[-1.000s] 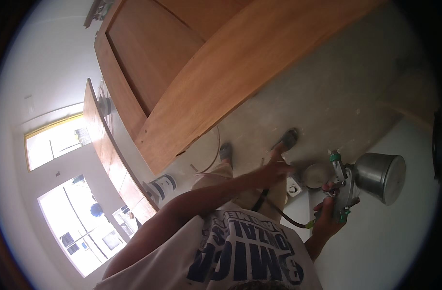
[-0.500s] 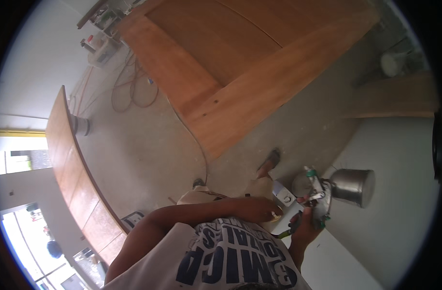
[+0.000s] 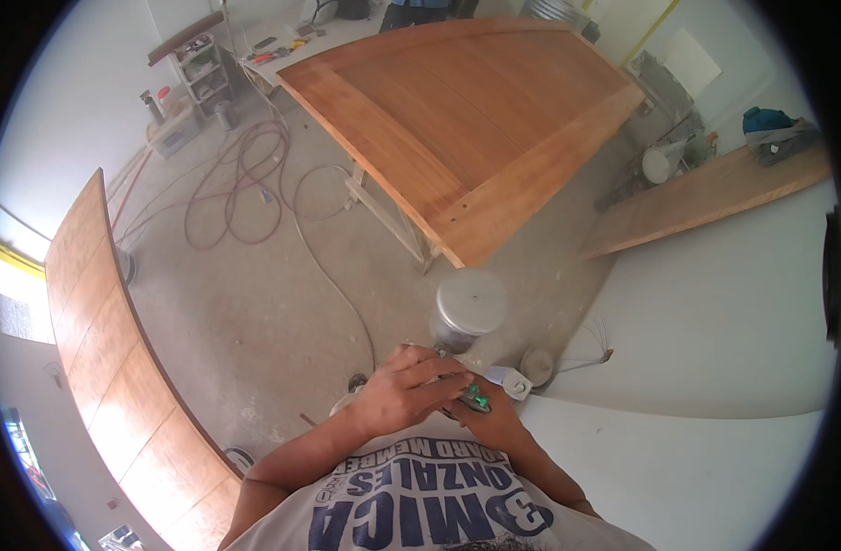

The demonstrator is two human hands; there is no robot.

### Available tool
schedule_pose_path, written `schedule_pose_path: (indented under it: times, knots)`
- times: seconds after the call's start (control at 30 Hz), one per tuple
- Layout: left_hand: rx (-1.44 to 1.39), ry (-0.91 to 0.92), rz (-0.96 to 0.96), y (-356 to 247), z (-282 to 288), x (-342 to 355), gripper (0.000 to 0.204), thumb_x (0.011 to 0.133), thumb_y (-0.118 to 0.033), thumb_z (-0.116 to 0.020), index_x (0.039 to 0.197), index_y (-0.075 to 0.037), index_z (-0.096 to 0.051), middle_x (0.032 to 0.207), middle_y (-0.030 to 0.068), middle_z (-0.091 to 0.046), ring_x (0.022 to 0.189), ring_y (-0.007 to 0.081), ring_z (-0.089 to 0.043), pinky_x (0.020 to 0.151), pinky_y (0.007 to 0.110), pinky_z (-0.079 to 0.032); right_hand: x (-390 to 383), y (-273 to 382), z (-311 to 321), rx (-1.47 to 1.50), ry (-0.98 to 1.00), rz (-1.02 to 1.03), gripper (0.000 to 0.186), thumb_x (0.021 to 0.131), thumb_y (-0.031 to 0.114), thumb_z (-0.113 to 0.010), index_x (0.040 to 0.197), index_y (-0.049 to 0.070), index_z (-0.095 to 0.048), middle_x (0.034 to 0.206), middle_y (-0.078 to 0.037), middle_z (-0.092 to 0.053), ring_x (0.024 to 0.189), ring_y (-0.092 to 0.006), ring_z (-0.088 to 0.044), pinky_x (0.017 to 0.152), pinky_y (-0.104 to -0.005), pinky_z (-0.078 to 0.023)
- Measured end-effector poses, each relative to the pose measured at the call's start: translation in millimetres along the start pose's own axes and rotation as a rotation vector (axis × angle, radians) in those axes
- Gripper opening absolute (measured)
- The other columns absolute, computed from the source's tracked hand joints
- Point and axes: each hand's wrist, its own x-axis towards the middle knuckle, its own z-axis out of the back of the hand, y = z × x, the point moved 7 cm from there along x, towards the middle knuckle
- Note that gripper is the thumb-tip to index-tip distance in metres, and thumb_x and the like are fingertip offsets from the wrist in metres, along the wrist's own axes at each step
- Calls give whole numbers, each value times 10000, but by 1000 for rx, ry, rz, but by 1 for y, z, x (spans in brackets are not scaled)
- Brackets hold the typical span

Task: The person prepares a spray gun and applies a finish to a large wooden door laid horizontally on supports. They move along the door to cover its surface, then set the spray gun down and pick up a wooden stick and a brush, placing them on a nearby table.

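Note:
Both my hands are close together at waist height in the lower middle. My right hand (image 3: pixel 486 413) grips a spray gun with green fittings (image 3: pixel 478 395), its metal cup (image 3: pixel 466 303) pointing away from me. My left hand (image 3: pixel 411 386) lies over the gun with its fingers curved around the top, hiding much of the body. Just right of the gun are a white box-like object (image 3: pixel 510 381) and a round pot (image 3: pixel 536 365). Beyond the cup stands a large wooden door (image 3: pixel 457 119) lying flat on a wooden trestle (image 3: pixel 388 225).
A long wooden panel (image 3: pixel 117 349) stands at the left, another board (image 3: pixel 687 202) at the right. Hoses (image 3: pixel 237 202) coil on the floor. A white surface (image 3: pixel 677 477) is beside me. Shelves (image 3: pixel 204 73) and a person's legs (image 3: pixel 411 14) are at the back.
My left hand has moved onto the spray gun, which has swung from my right side to the middle, cup forward. The view has shifted, showing the whole door and back of the room.

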Motion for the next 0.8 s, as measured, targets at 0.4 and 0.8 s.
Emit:
schedule_pose_path:
  times: [0.4, 0.8]
  knots:
    - [-25, 50, 100, 21, 42, -16, 378, 682, -161, -821, 1054, -161, -754, 1038, -31, -692, 863, 204, -590, 747, 341, -456, 24, 27, -47, -176, 166, 184, 326, 924, 175, -688, 1189, 3, -610, 1096, -198, -686, 1036, -314, -661, 896, -383, -493]
    - [-197, 60, -3, 19, 51, -20, 378, 649, -150, -809, 1021, -186, -750, 995, -77, -706, 812, 178, -583, 722, 318, -437, -7, 39, -59, -191, -39, 150, 362, 929, 175, -682, 1223, -15, -589, 1120, -233, -678, 1075, -349, -656, 952, -383, -473]
